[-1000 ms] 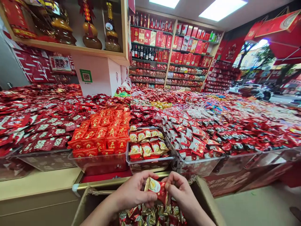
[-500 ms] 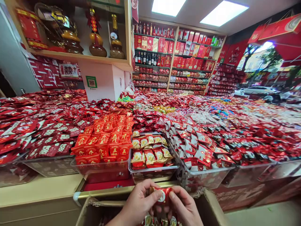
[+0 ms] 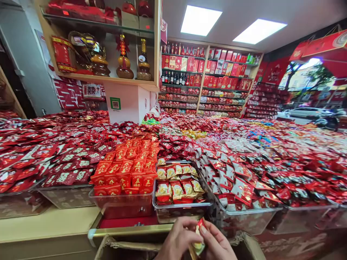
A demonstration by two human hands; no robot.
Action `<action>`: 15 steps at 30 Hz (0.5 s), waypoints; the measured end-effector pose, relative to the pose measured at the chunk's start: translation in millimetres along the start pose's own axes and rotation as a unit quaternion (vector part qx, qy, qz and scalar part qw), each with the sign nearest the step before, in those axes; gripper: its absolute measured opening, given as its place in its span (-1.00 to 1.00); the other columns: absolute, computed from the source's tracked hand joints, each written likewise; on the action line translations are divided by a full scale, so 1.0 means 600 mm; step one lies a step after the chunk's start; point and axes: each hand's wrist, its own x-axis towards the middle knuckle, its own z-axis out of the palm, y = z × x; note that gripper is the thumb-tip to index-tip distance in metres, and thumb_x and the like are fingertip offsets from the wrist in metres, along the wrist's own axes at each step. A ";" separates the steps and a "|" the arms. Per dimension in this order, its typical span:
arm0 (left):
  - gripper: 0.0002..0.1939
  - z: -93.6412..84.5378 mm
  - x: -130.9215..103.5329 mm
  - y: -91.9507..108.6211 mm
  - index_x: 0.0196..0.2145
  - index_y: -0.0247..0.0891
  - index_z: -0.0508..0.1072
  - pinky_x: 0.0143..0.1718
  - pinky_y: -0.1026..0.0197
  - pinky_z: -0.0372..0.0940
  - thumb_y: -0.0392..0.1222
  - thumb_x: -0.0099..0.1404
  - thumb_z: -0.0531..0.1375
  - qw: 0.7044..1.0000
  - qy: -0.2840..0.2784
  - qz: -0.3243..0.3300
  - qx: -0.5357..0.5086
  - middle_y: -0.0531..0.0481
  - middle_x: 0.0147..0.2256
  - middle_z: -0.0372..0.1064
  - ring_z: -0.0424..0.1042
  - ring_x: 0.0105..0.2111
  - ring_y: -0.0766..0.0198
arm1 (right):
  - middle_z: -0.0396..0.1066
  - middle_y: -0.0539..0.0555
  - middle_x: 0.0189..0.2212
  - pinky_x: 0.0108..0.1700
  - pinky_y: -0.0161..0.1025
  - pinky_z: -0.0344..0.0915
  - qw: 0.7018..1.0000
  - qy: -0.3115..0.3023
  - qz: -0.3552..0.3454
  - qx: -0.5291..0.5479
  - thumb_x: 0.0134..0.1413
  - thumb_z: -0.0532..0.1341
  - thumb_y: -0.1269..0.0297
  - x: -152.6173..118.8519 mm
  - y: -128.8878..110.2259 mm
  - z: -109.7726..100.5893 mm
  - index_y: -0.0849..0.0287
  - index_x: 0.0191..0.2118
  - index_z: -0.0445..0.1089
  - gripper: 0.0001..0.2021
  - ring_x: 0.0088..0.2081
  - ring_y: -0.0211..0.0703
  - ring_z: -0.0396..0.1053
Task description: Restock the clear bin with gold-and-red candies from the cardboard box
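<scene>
A small red and gold packet [image 3: 200,239] is held upright above a cardboard box [image 3: 130,246] at the bottom centre. My right hand [image 3: 215,240] pinches the packet between thumb and fingers from the right. On its left side, my left hand [image 3: 179,239] has bent fingers close to the packet; whether they grip it is unclear. Just beyond the hands stands a clear bin [image 3: 182,206] with rows of red and gold packets [image 3: 177,188]. To its left, another bin [image 3: 123,203] is stacked with orange-red packets [image 3: 126,168].
More clear bins heaped with red and white packets [image 3: 244,189] line the counter's front edge on both sides. A wooden cabinet [image 3: 105,77] with bottles overhangs the left. Stocked shelves [image 3: 202,77] stand at the back.
The packet has turned from lying flat between both hands to standing upright, mostly in my right hand. The view has tilted up and shifted left, so the scene sits lower and further right.
</scene>
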 end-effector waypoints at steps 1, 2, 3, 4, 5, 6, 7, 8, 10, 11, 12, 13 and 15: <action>-0.73 0.003 0.000 0.003 -0.22 -0.09 0.40 -0.14 0.19 0.19 -0.17 0.05 0.20 1.000 0.023 -0.008 -0.010 -0.06 -0.09 0.23 0.26 -0.14 0.15 | 0.42 0.01 -0.52 -0.38 -0.29 0.26 1.000 -0.008 -0.017 -0.019 -0.30 0.34 0.21 -0.001 -0.010 0.002 0.16 -0.37 0.41 -0.74 -0.48 -0.23 0.35; -0.66 0.005 0.001 0.006 -0.15 -0.12 0.35 -0.18 0.19 0.22 -0.14 0.06 0.19 0.998 0.044 -0.035 -0.027 -0.10 -0.06 0.21 0.26 -0.14 0.14 | 0.43 0.03 -0.47 -0.33 -0.27 0.26 0.998 -0.015 -0.032 -0.048 -0.26 0.33 0.21 -0.001 -0.019 0.004 0.16 -0.35 0.41 -0.74 -0.43 -0.21 0.36; -0.62 0.005 0.003 0.009 -0.11 -0.14 0.31 -0.23 0.20 0.24 -0.12 0.07 0.19 0.994 0.060 -0.073 -0.050 -0.12 -0.10 0.23 0.28 -0.16 0.15 | 0.43 0.05 -0.44 -0.29 -0.26 0.25 0.995 -0.019 -0.047 -0.086 -0.24 0.32 0.21 -0.002 -0.027 0.007 0.17 -0.33 0.40 -0.73 -0.38 -0.20 0.36; -0.62 0.004 0.007 0.012 -0.12 -0.17 0.29 -0.28 0.22 0.25 -0.11 0.08 0.19 0.988 0.067 -0.117 -0.079 -0.11 -0.17 0.28 0.31 -0.22 0.18 | 0.43 0.06 -0.41 -0.26 -0.26 0.25 0.990 -0.018 -0.061 -0.126 -0.23 0.31 0.22 -0.003 -0.033 0.011 0.19 -0.32 0.40 -0.73 -0.35 -0.19 0.35; -0.66 0.002 0.011 0.015 -0.15 -0.21 0.31 -0.32 0.24 0.26 -0.11 0.09 0.19 0.979 0.065 -0.160 -0.112 -0.07 -0.26 0.33 0.33 -0.29 0.22 | 0.43 0.06 -0.41 -0.26 -0.28 0.25 0.985 -0.012 -0.074 -0.158 -0.23 0.31 0.22 -0.003 -0.037 0.015 0.20 -0.32 0.39 -0.73 -0.34 -0.20 0.34; -0.70 0.000 0.015 0.017 -0.21 -0.24 0.33 -0.34 0.26 0.26 -0.11 0.09 0.20 0.968 0.056 -0.196 -0.143 -0.03 -0.34 0.35 0.34 -0.35 0.25 | 0.43 0.06 -0.41 -0.28 -0.29 0.25 0.981 -0.002 -0.086 -0.173 -0.22 0.31 0.22 -0.003 -0.038 0.019 0.21 -0.32 0.38 -0.73 -0.35 -0.21 0.34; -0.73 -0.003 0.019 0.020 -0.27 -0.26 0.35 -0.34 0.27 0.26 -0.11 0.07 0.22 0.959 0.052 -0.222 -0.170 -0.01 -0.39 0.36 0.34 -0.38 0.28 | 0.43 0.05 -0.42 -0.31 -0.31 0.25 0.981 0.007 -0.092 -0.169 -0.21 0.30 0.20 -0.003 -0.037 0.023 0.20 -0.31 0.37 -0.73 -0.37 -0.23 0.33; -0.75 -0.005 0.022 0.021 -0.33 -0.28 0.36 -0.34 0.28 0.25 -0.12 0.04 0.24 0.950 0.058 -0.238 -0.192 0.00 -0.41 0.37 0.34 -0.39 0.29 | 0.43 0.04 -0.42 -0.35 -0.32 0.25 0.984 0.011 -0.093 -0.153 -0.21 0.30 0.19 -0.003 -0.033 0.027 0.18 -0.31 0.36 -0.72 -0.40 -0.24 0.33; -0.74 -0.010 0.027 0.021 -0.40 -0.30 0.35 -0.35 0.30 0.25 -0.13 -0.01 0.29 0.939 0.085 -0.251 -0.220 0.00 -0.42 0.39 0.34 -0.40 0.31 | 0.42 0.03 -0.46 -0.43 -0.33 0.24 0.989 0.005 -0.089 -0.120 -0.22 0.30 0.18 -0.001 -0.023 0.031 0.17 -0.33 0.36 -0.72 -0.45 -0.25 0.32; -0.72 -0.012 0.028 0.020 -0.40 -0.30 0.35 -0.36 0.31 0.24 -0.13 -0.04 0.30 0.935 0.099 -0.253 -0.229 0.00 -0.43 0.40 0.34 -0.41 0.32 | 0.41 0.03 -0.47 -0.46 -0.34 0.24 0.990 -0.002 -0.086 -0.115 -0.24 0.31 0.19 0.000 -0.017 0.031 0.18 -0.34 0.36 -0.73 -0.47 -0.25 0.32; -0.70 -0.013 0.028 0.018 -0.39 -0.30 0.34 -0.37 0.32 0.24 -0.13 -0.06 0.32 0.931 0.105 -0.256 -0.237 0.01 -0.45 0.40 0.34 -0.42 0.32 | 0.41 0.03 -0.49 -0.48 -0.34 0.23 0.989 -0.006 -0.085 -0.119 -0.26 0.32 0.20 0.000 -0.012 0.031 0.19 -0.37 0.36 -0.73 -0.48 -0.26 0.31; -0.67 -0.014 0.028 0.016 -0.38 -0.30 0.33 -0.38 0.32 0.24 -0.12 -0.08 0.33 0.929 0.109 -0.256 -0.244 0.02 -0.47 0.39 0.34 -0.43 0.33 | 0.39 0.02 -0.51 -0.50 -0.35 0.22 0.988 -0.008 -0.085 -0.129 -0.27 0.33 0.20 0.001 -0.008 0.030 0.20 -0.38 0.36 -0.73 -0.50 -0.27 0.30; -0.63 -0.016 0.028 0.011 -0.34 -0.28 0.30 -0.45 0.35 0.22 -0.07 -0.06 0.31 0.927 0.117 -0.253 -0.251 0.07 -0.50 0.35 0.33 -0.48 0.36 | 0.38 0.00 -0.54 -0.52 -0.36 0.21 0.986 -0.009 -0.087 -0.144 -0.27 0.32 0.19 0.001 -0.009 0.032 0.21 -0.39 0.33 -0.72 -0.52 -0.27 0.29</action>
